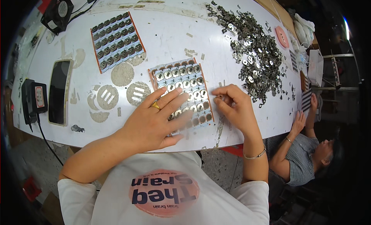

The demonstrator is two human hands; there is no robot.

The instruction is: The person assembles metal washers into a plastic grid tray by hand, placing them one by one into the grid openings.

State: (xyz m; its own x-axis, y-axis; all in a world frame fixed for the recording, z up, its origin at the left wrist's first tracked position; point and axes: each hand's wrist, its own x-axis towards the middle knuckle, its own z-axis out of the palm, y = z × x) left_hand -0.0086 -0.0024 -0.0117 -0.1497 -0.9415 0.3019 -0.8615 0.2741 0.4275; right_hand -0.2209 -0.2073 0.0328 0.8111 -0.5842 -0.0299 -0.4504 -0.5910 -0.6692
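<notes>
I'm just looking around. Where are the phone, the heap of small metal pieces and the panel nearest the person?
Phone (60,91): head view, on its dark screen.
Metal heap (253,56): head view, near its middle.
Nearest panel (206,89): head view, on its orange right edge.

I am wearing a white T-shirt (108,201) whose chest is showing a coral-pink disc under dark navy lettering, while a ring (155,105) is gleaming gold on my left hand (156,117) and a bracelet (255,155) is shining silver below my right hand (236,107). The near panel (207,92) is pairing pale blue and orange-red edges with rows of silver discs, dark-diamonded, and the far panel (137,31) is repeating them with rows of black rings. Grey-beige blotches are mottling the white table (162,31), and the heap of parts (253,51) is glinting silver and dark grey.
</notes>
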